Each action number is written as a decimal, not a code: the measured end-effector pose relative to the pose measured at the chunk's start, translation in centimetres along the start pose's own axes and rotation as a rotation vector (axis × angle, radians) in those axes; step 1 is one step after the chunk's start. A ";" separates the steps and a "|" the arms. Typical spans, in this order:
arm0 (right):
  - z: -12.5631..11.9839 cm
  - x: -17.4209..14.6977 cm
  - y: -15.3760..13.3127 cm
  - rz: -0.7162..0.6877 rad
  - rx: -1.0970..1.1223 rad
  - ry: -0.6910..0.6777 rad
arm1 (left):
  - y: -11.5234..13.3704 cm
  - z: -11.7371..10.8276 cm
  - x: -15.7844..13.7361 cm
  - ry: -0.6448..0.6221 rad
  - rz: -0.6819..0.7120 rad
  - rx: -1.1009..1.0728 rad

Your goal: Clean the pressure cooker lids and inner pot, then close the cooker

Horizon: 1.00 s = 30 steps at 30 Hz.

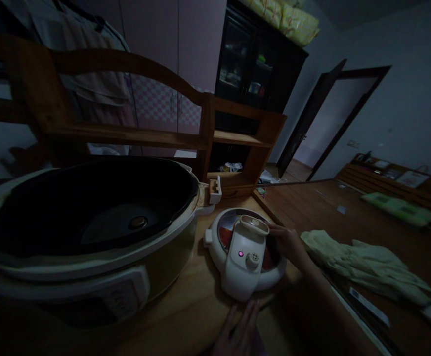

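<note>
The white lid of an electric pressure cooker (242,269) lies on a wooden surface, with a raised handle, a valve knob, a small pink dot and dark see-through panels. My right hand (289,244) reaches in from the right, its fingers at the lid's handle and partly hidden by it. At the near edge of the lid, my left hand (239,329) rests with its fingers stretched out; whether they touch the lid is hard to see. Left of the lid stands the big cooker body (171,249), uncovered, with a dark inner pot (107,193) and a round metal piece at its bottom.
Behind the cooker rises a wooden headboard-like frame (134,131) with shelves (241,138). Pale green cloth (364,267) lies on the brown surface to the right. A dark cabinet (252,64) and an open door (312,118) are farther back.
</note>
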State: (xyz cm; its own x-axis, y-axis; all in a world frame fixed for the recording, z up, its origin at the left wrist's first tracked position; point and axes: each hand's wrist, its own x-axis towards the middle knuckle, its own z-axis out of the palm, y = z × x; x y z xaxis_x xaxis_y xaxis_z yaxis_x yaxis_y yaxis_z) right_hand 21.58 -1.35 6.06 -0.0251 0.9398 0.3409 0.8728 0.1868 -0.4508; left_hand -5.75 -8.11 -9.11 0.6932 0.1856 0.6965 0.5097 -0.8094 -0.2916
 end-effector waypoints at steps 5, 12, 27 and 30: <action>-0.4 3.6 1.6 -0.030 0.123 -0.108 | 0.0 -0.4 0.2 -0.019 0.007 0.023; -0.8 8.2 2.2 -0.087 0.164 -0.309 | 0.2 0.0 0.0 -0.031 -0.004 -0.008; -0.2 11.7 -6.6 -0.089 -0.236 -0.379 | 0.3 0.2 -0.2 -0.029 -0.021 -0.017; 0.6 10.5 -8.5 -0.082 -0.377 -0.367 | 0.5 0.5 -0.6 -0.040 -0.027 -0.010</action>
State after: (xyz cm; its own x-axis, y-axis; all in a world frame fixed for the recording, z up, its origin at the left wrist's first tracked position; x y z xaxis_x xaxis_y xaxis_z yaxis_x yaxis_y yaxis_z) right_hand 13.59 7.13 12.94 -0.2109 0.9773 0.0210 0.9737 0.2119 -0.0838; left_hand -5.67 -8.32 -9.94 0.6989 0.2295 0.6774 0.5238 -0.8091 -0.2664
